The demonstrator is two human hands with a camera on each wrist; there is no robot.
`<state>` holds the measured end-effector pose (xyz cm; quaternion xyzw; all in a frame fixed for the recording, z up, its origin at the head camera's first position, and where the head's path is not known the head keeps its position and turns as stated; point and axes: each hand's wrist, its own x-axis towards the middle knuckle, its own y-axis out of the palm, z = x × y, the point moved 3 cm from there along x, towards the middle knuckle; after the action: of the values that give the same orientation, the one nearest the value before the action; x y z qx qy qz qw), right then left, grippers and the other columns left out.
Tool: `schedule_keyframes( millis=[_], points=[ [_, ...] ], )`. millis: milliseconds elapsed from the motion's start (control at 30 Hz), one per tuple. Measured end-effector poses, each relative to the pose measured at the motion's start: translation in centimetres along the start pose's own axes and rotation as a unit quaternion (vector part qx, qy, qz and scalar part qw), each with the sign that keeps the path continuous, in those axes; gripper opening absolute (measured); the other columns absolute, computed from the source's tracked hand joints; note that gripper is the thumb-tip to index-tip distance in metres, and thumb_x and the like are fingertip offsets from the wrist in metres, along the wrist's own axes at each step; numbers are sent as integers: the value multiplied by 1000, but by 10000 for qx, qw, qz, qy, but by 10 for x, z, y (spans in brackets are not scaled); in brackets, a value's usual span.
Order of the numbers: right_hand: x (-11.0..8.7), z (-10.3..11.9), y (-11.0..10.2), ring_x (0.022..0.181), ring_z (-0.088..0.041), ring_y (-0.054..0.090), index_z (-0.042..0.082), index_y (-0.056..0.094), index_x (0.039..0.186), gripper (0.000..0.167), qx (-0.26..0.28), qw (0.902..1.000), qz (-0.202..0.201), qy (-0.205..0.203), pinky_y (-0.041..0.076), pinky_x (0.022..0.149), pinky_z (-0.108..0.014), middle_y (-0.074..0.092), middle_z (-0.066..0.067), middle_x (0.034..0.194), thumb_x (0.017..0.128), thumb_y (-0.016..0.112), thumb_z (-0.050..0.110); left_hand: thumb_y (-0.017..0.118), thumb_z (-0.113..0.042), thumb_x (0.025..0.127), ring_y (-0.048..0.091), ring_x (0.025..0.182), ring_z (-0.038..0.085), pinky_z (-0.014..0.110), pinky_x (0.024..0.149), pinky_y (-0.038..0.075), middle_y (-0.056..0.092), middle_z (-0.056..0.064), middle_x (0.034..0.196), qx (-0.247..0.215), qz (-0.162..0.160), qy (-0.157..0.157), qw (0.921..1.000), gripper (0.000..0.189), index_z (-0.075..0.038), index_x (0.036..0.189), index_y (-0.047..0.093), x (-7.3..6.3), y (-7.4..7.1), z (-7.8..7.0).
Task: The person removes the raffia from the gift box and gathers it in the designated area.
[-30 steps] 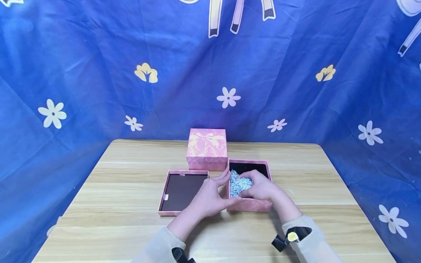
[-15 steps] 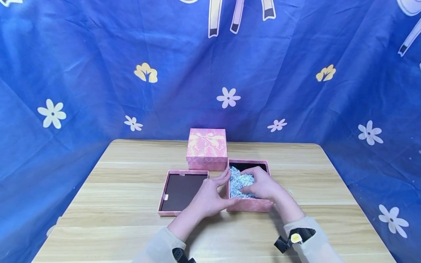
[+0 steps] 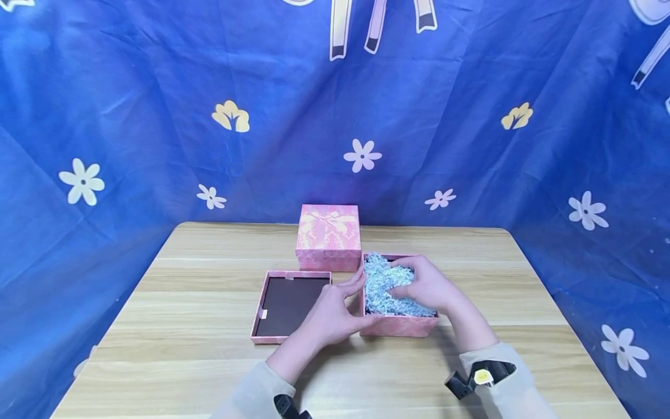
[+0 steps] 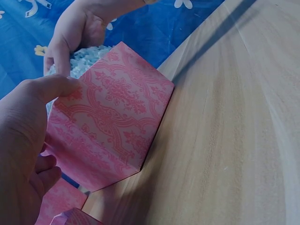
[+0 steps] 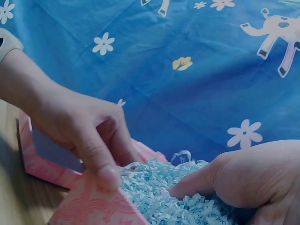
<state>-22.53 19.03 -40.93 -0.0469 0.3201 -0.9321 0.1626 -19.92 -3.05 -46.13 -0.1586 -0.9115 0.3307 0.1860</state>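
Note:
An uncovered pink patterned box (image 3: 400, 327) stands right of the table's middle, with pale blue shredded paper (image 3: 382, 285) heaped in it up to the rim. My left hand (image 3: 335, 314) holds the box's left side, its thumb on the front wall (image 4: 117, 103) and its other fingers along the left wall. Over the box, my right hand (image 3: 429, 285) dips thumb and forefinger into the paper and grips some strands. The right wrist view shows the forefinger sunk in the shredded paper (image 5: 154, 187); some fingertips are hidden there.
Left of the box lies an upturned pink lid (image 3: 290, 308) with a dark inside, partly behind my left hand. A closed pink gift box (image 3: 330, 238) with a bow print stands behind. A blue flowered curtain (image 3: 293, 163) hangs beyond the wooden table (image 3: 209, 361).
My right hand has shifted to the right and slightly up. The shredded paper has spread from the left part across the box and now hides most of its black inside. My left hand stays put.

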Motion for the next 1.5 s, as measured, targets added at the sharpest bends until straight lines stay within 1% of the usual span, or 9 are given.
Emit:
schedule_keyframes(
  millis=[133,267,567,667,833,1000,1100,1167,1500],
  points=[
    [-3,3,-8,131,-36,57,-3,70,133,58,147,9999,-38,-45,38,116,-62,65,-19,140,79,88,6,88,-54,82,68,82,21,36,89,56,46,-2,158,-70,-21,-6,10000,88,-10,151,57,-1,0,0],
    [-5,6,-16,131,-37,57,-5,68,135,59,247,9996,-46,-114,41,115,-61,66,-19,139,80,88,5,88,-56,82,55,63,15,28,73,52,46,-5,158,48,3,-9,10000,89,-9,151,57,-1,1,0],
    [-13,15,-36,123,-32,62,-2,70,133,56,321,9988,-172,-338,49,107,-54,70,-14,132,80,87,1,87,-56,82,69,102,31,47,109,48,47,-3,158,43,-59,2,10000,90,-9,152,56,-1,1,1],
    [-17,17,-44,130,-35,58,-2,70,133,56,318,9984,-224,-407,45,112,-57,68,-16,136,80,87,1,87,-56,82,62,75,23,41,93,54,48,-2,158,67,-49,53,10000,90,-8,153,55,-1,1,1],
    [-24,23,-58,136,-36,54,-3,69,134,55,299,9978,-273,-518,42,114,-58,67,-17,138,82,87,1,88,-54,83,67,94,31,41,93,55,48,-2,160,84,-86,103,9999,89,-6,152,57,-1,2,1],
    [-33,25,-73,129,-29,58,-1,71,133,53,187,9975,-388,-557,49,107,-45,69,-14,134,82,87,2,88,-53,83,67,100,35,39,90,55,48,-3,160,101,-81,81,9999,88,-5,151,58,-2,2,1],
    [-39,26,-81,116,-24,65,-3,70,132,53,355,9968,-409,-593,56,96,-34,72,-15,128,83,87,0,88,-54,83,65,96,37,43,99,53,48,-2,160,8,-40,-22,10000,89,-6,151,57,-3,2,2],
    [-43,24,-86,103,-19,69,-5,69,133,53,495,9961,-420,-604,59,86,-29,73,-17,121,83,86,-2,88,-54,82,63,118,41,50,115,43,49,-1,159,-53,-54,-61,10000,89,-6,151,57,-3,2,1],
    [-64,9,-111,83,-13,71,-10,66,133,51,688,9938,-648,-594,62,71,-29,75,-12,108,85,83,-6,90,-49,81,48,143,27,52,124,30,52,1,156,-303,-46,-135,9994,89,-10,153,56,-2,2,2]
  ],
)
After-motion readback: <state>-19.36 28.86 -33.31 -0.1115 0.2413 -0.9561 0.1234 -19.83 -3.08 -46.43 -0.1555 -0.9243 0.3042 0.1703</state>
